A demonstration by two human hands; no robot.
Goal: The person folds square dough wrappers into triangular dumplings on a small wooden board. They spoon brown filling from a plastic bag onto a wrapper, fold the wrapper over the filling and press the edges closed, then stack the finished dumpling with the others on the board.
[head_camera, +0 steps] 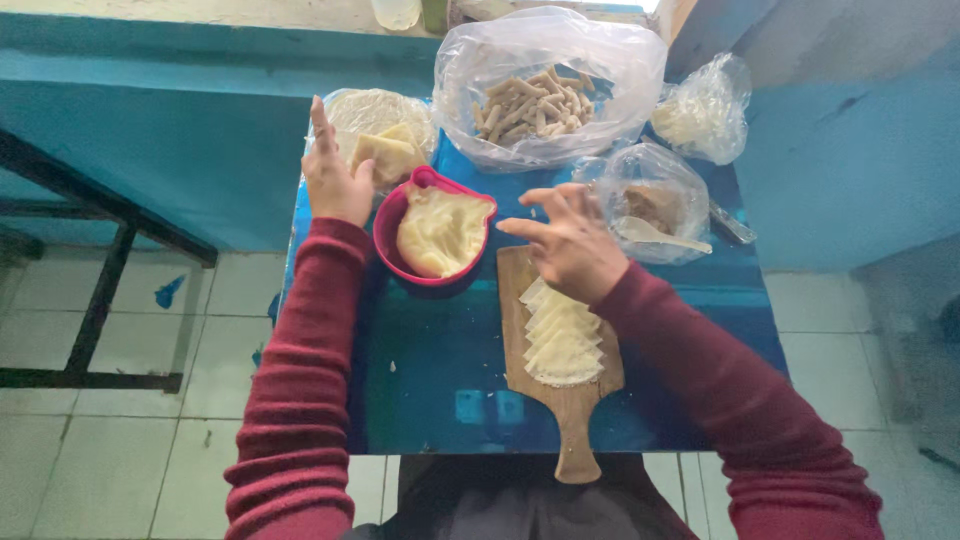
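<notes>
While my left hand [335,180] hovers open near the tabletop's [440,370] far left corner, my right hand [570,240], fingers spread and empty, hangs over the wrapper stack [562,340]. I judge this the pick-up step; next calls for peeling one sheet. The wooden board [572,405] beneath runs far-to-near, handle toward me, beside the red bowl [390,235].

Left hand [335,180] raised, right hand [570,240] hovering, fingers spread.
</notes>
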